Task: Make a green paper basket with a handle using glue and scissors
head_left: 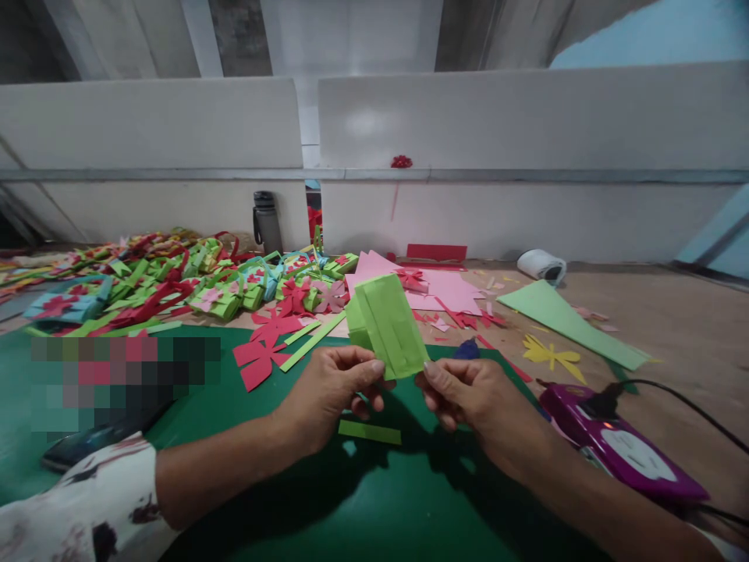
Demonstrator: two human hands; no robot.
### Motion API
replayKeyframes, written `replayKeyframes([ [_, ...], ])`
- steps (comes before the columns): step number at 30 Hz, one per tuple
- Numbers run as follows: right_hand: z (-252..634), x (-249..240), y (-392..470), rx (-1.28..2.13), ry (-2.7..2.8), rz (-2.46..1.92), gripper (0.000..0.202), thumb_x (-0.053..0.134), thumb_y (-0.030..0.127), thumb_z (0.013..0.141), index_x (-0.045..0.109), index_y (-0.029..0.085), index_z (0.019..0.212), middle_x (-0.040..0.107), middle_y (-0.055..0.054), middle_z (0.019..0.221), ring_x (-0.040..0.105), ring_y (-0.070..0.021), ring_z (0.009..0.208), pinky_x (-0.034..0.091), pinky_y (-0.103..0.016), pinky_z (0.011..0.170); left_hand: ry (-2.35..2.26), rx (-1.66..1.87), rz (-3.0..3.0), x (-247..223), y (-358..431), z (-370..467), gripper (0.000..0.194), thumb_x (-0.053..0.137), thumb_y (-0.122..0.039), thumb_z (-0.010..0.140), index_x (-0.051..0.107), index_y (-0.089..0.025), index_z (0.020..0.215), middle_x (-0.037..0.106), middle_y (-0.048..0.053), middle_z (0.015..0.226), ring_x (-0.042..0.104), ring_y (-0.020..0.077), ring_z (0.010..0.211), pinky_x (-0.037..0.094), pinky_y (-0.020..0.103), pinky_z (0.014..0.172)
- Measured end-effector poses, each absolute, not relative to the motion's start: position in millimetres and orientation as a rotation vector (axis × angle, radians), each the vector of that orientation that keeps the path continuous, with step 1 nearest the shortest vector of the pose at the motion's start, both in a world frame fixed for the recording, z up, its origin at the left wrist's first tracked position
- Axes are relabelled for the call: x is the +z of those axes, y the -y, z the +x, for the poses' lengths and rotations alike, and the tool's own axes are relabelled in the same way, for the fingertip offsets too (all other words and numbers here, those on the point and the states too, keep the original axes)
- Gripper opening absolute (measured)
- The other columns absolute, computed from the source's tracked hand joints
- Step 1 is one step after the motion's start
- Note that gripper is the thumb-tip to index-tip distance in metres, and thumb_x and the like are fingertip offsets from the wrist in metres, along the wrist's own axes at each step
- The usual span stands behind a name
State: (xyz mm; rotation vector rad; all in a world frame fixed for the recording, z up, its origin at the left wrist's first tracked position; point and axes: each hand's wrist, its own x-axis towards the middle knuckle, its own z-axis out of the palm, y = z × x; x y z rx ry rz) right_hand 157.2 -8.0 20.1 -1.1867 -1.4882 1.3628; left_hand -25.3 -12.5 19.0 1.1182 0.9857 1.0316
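Note:
Between my two hands a folded light-green paper piece point(393, 326), shaped like a small box or bag, is held up above the green mat point(374, 515). My left hand point(342, 378) pinches its lower left corner between thumb and fingers. At the lower right corner, my right hand point(459, 386) grips it the same way. Below the hands a short green paper strip point(370, 432) lies on the mat. Red paper flower cutouts point(260, 355) and longer green strips point(313, 342) lie just beyond my left hand.
Finished-looking paper bags point(234, 289) pile up at the back left, near a grey bottle point(268, 222). Pink paper sheets point(450, 289) lie behind the hands. On the right are a yellow cutout point(551, 353), a pale green sheet point(570, 320) and a purple power strip point(626, 449) with cables.

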Motion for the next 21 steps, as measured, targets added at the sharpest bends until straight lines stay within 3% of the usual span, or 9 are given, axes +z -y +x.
replayKeyframes([
  [6, 152, 15, 10, 1.680, 1.121, -0.968, 0.032, 0.073, 0.043, 0.068, 0.056, 0.016, 0.063, 0.052, 0.005, 0.054, 0.042, -0.0040, 0.041, 0.036, -0.020, 0.043, -0.959, 1.044, 1.042, 14, 15, -19, 0.019, 0.068, -0.026, 0.071, 0.059, -0.012, 0.063, 0.063, 0.002, 0.063, 0.051, 0.0055, 0.046, 0.038, 0.016, 0.043],
  [13, 148, 16, 15, 1.793, 0.975, -0.903, 0.029, 0.080, 0.033, 0.060, 0.059, 0.015, 0.067, 0.055, 0.004, 0.057, 0.046, -0.0052, 0.047, 0.041, -0.019, 0.045, -0.889, 1.047, 0.986, 11, 17, -13, 0.011, 0.068, -0.020, 0.071, 0.063, -0.010, 0.074, 0.064, 0.002, 0.066, 0.054, 0.0057, 0.049, 0.042, 0.017, 0.048],
  [21, 148, 15, 18, 1.838, 0.960, -0.837, 0.018, 0.072, 0.029, 0.070, 0.062, 0.015, 0.073, 0.056, 0.003, 0.063, 0.048, -0.0059, 0.051, 0.043, -0.021, 0.051, -0.819, 1.023, 0.988, 8, 18, -10, 0.014, 0.066, -0.021, 0.075, 0.063, -0.008, 0.080, 0.065, 0.006, 0.074, 0.056, 0.0084, 0.055, 0.044, 0.020, 0.053],
])
